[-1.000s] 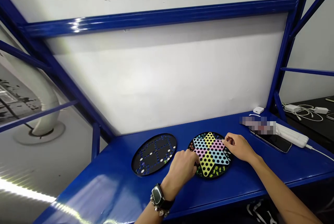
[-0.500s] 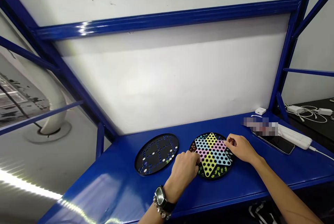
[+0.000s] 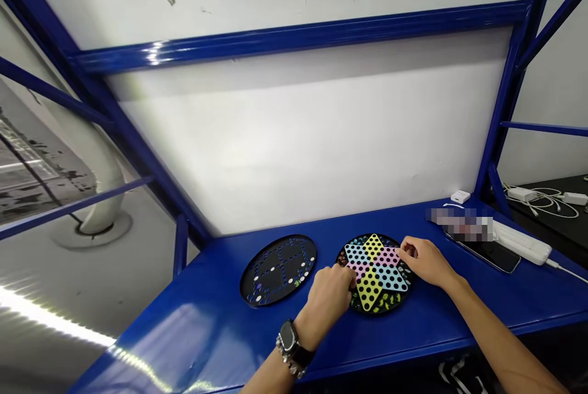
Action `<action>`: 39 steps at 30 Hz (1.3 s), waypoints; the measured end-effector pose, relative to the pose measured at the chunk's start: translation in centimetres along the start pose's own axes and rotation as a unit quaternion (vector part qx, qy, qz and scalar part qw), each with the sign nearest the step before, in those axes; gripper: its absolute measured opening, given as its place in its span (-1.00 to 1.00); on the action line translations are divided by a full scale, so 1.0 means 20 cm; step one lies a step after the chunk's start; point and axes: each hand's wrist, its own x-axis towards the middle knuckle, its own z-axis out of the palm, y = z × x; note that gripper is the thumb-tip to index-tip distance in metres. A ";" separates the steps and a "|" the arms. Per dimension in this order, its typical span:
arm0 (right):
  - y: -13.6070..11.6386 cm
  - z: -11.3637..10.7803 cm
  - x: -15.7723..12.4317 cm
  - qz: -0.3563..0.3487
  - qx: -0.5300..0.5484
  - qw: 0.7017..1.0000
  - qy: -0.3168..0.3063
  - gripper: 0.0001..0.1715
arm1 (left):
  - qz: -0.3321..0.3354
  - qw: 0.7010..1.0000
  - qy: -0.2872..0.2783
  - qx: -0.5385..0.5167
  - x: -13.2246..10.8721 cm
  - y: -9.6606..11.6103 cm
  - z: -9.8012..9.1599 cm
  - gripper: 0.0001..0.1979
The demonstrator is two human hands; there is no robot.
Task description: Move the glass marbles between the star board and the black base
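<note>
The right hand's bent fingers met the far-right pink corner of the star board, while the left hand's curled over its left side — whether either pair gripped it or merely rested there, I could not tell. The star lay on a round black tray, with coloured pieces around its points, on the right half of the blue table. To the left lay a black perforated disc — and at the far right, a dark phone beside a white bar.
</note>
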 end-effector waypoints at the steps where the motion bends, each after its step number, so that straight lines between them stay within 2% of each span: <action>1: 0.00 0.00 0.00 0.001 -0.001 1.000 0.000 -0.62 | -0.003 1.000 0.002 -0.006 0.00 0.00 0.01 -0.70; 6: 0.00 0.00 0.00 -0.001 0.000 1.000 0.008 -0.61 | -0.015 0.998 0.029 -0.046 -0.03 -0.02 0.03 -0.73; 10: 0.00 0.01 0.00 0.000 0.003 1.000 0.015 -0.64 | -0.028 0.990 0.051 -0.127 -0.04 -0.09 -0.01 -0.80; 13: 0.00 0.00 0.00 -0.001 0.007 1.000 0.014 -0.63 | -0.069 0.978 0.103 -0.168 -0.04 -0.24 -0.06 -0.79; 16: -0.01 0.00 0.00 -0.002 0.004 1.000 0.014 -0.62 | -0.140 0.970 0.133 -0.145 -0.02 -0.44 -0.07 -0.76; 19: -0.01 0.00 0.00 0.000 -0.001 1.000 0.012 -0.63 | -0.165 0.973 0.104 -0.125 0.00 -0.59 -0.02 -0.74; 23: 0.00 0.00 0.00 0.003 0.000 1.000 0.014 -0.64 | -0.112 0.976 0.063 -0.176 0.02 -0.66 0.05 -0.71; 25: 0.00 0.01 0.00 0.003 0.000 1.000 0.015 -0.64 | -0.093 0.972 0.048 -0.210 0.02 -0.66 0.06 -0.65; 28: 0.00 0.01 0.00 0.002 -0.001 1.000 0.016 -0.64 | -0.099 0.967 0.039 -0.231 0.01 -0.66 0.03 -0.59; 31: 0.00 0.01 0.00 -0.001 -0.002 1.000 0.015 -0.62 | -0.100 0.966 0.071 -0.227 -0.01 -0.60 0.00 -0.59; 34: 0.00 0.01 0.00 -0.003 -0.003 1.000 0.012 -0.60 | -0.052 0.968 0.088 -0.228 -0.02 -0.46 -0.01 -0.64; 39: 0.01 0.01 0.00 0.001 -0.005 1.000 0.014 -0.62 | 0.049 0.979 0.021 -0.198 -0.04 -0.18 -0.01 -0.76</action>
